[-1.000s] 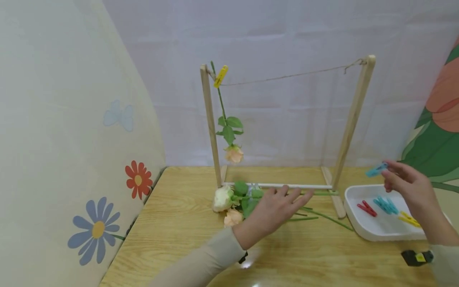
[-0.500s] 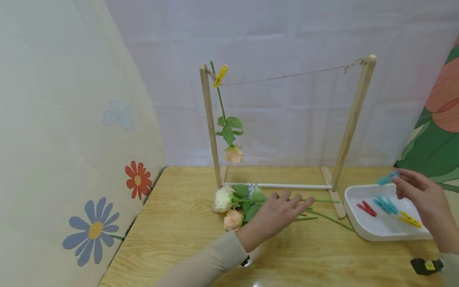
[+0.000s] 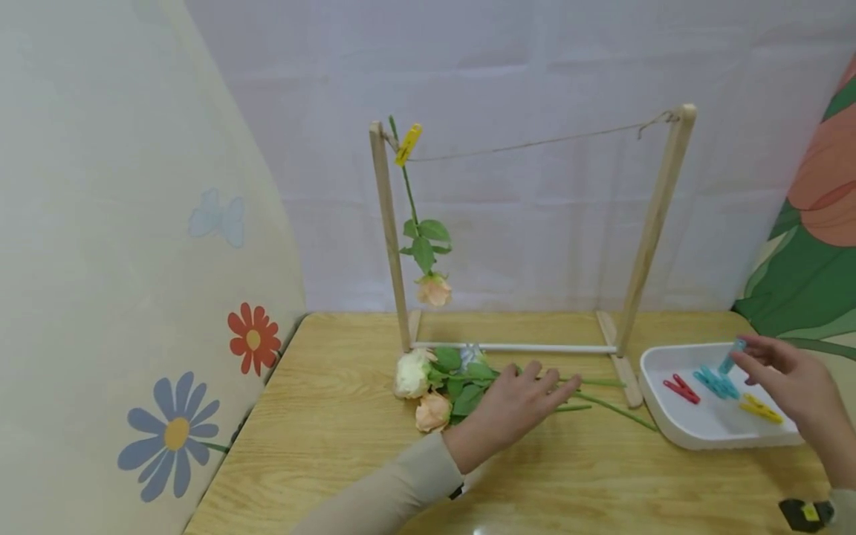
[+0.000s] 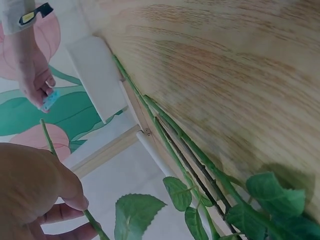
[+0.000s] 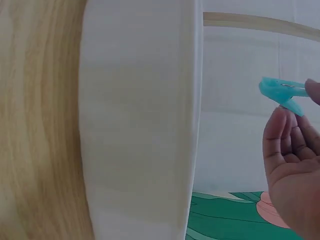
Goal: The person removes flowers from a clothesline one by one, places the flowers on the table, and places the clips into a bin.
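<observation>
My left hand (image 3: 515, 407) reaches over several cut roses lying on the table; in the left wrist view its thumb and fingers pinch one green flower stem (image 4: 46, 134). A white rose (image 3: 412, 374) and a peach rose (image 3: 433, 412) lie left of that hand, with leaves partly under it. My right hand (image 3: 792, 379), above the white tray (image 3: 658, 416), pinches a light-blue clothespin (image 5: 280, 91) between thumb and fingers. Red (image 3: 682, 388), blue (image 3: 715, 381) and yellow clothespins (image 3: 761, 409) lie in the tray.
Behind the flowers stands a wooden frame (image 3: 658, 230) with a string (image 3: 521, 148) across its top. At the string's left end, a yellow clothespin (image 3: 408, 145) holds a peach rose (image 3: 435, 290) hanging head down. A painted wall (image 3: 174, 297) borders the left side.
My right hand has moved right and slightly lower, and its blue clothespin has turned from nearly level to steep. The left hand stays over the flowers; a stem's end has dropped slightly.
</observation>
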Available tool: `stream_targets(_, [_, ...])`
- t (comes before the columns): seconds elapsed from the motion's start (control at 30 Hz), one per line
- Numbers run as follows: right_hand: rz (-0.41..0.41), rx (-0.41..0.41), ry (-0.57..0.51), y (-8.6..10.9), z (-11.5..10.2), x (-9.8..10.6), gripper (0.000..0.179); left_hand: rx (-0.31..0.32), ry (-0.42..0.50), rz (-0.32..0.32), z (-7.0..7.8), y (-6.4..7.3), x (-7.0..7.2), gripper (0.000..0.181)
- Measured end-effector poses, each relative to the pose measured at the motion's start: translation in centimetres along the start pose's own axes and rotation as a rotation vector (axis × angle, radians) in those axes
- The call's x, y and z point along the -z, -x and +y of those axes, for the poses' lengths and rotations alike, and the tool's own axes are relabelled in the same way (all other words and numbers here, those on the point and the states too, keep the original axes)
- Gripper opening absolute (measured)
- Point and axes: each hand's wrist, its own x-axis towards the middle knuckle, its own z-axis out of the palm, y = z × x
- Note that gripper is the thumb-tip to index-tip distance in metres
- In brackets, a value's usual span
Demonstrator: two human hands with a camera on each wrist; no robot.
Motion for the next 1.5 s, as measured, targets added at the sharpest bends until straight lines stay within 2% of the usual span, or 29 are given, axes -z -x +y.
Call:
stream_targets(0.17, [0.002,0.019,0.083,0.2,0.5,-0.1,0.063,0.002,0.008,-0.022,0.3,0.0,-0.2,0.069])
stream_targets(0.57, [-0.007,0.062,0.126,0.4,1.5,-0.4,0.058,-0.009,0.023,-0.075,0.8,-0.1,-0.4,0.071])
stream_targets(0.83, [-0.024,0.208,0.226,0.1,2.1,-0.4,0.042,-0.018,0.047,-0.184,1.0,-0.1,-0.6,0.079])
stream_targets(0.93, [-0.035,0.235,0.244,-0.1,2.2,-0.5,0.039,-0.018,0.052,-0.201,1.0,-0.1,-0.6,0.08])
stream_targets(1.2, [-0.077,0.247,0.276,-0.4,2.4,-0.4,0.04,-0.012,0.066,-0.189,1.1,0.0,-0.5,0.074])
stream_targets(1.37, [-0.145,0.211,0.319,-0.5,2.3,-0.1,0.052,-0.005,0.093,-0.168,1.1,0.2,-0.4,0.073])
stream_targets(1.5, [-0.143,0.192,0.323,-0.5,2.1,-0.1,0.054,-0.001,0.134,-0.164,0.8,0.4,-0.1,0.076])
